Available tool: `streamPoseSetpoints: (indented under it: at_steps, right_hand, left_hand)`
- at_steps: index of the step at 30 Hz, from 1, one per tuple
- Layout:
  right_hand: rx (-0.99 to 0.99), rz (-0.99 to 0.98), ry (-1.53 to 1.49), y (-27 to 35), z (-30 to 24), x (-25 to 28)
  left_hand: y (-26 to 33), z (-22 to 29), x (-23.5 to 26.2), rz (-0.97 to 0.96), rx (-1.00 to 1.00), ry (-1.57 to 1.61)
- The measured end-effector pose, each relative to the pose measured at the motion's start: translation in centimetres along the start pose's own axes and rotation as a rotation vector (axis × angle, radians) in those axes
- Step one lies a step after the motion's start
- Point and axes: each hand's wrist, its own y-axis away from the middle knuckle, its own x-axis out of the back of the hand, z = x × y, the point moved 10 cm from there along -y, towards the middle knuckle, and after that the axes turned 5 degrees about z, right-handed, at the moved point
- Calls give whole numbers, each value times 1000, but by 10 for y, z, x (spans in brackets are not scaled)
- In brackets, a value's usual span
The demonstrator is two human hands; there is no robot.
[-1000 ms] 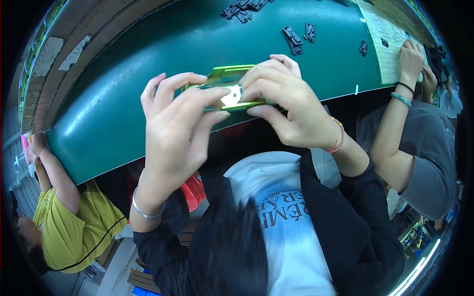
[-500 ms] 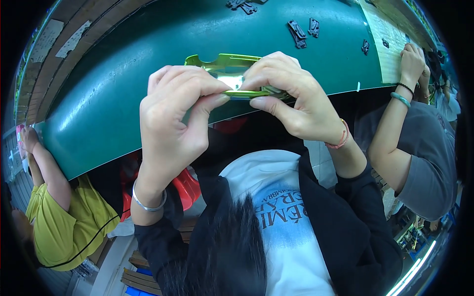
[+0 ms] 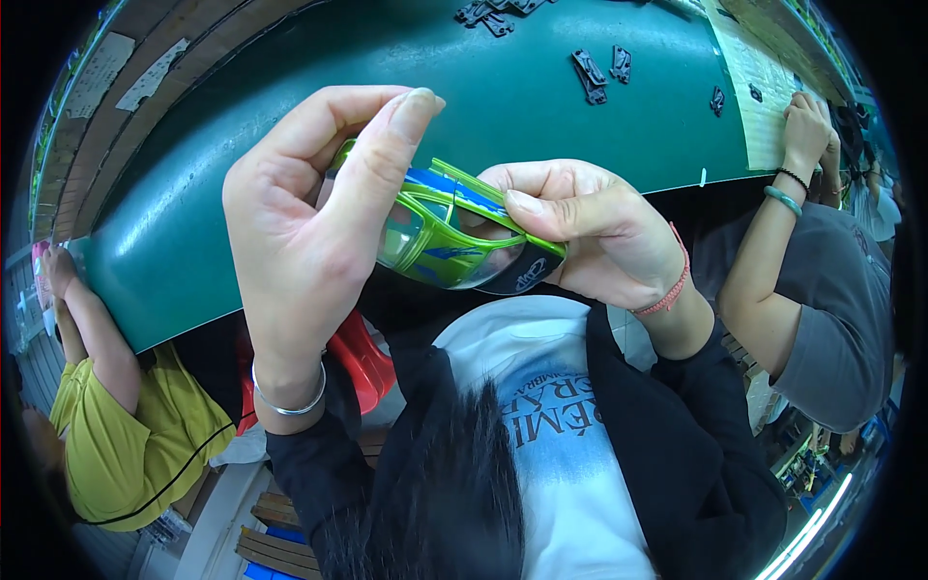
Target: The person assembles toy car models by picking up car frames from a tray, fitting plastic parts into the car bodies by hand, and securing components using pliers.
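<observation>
One pair of green glasses (image 3: 447,235), pinched closed-fingered between left hand (image 3: 309,222) and right hand (image 3: 590,237) above green counter (image 3: 503,97); best handled by frame, lenses untouched.

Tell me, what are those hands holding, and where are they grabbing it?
Both hands hold a pair of green glasses. The left hand pinches the left end of the frame; the right hand grips the right end, thumb lying along the top edge.

Bright green glasses (image 3: 440,232) – blue streaks, dark green table (image 3: 290,106), small black parts (image 3: 590,75)
</observation>
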Motion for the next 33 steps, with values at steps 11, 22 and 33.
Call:
streamPoseSetpoints:
  at_steps: [11, 22, 33]
  right_hand:
    - [2, -16, -69, 2, 6, -4]
    - [115, 141, 377, 11, -7, 2]
    - [1200, 419, 1901, 28, -39, -28]
  left_hand:
    - [0, -25, -3, -91, 167, 103]
    - [8, -7, -11, -221, -71, 83]
    - [39, -10, -23, -69, -695, -574]
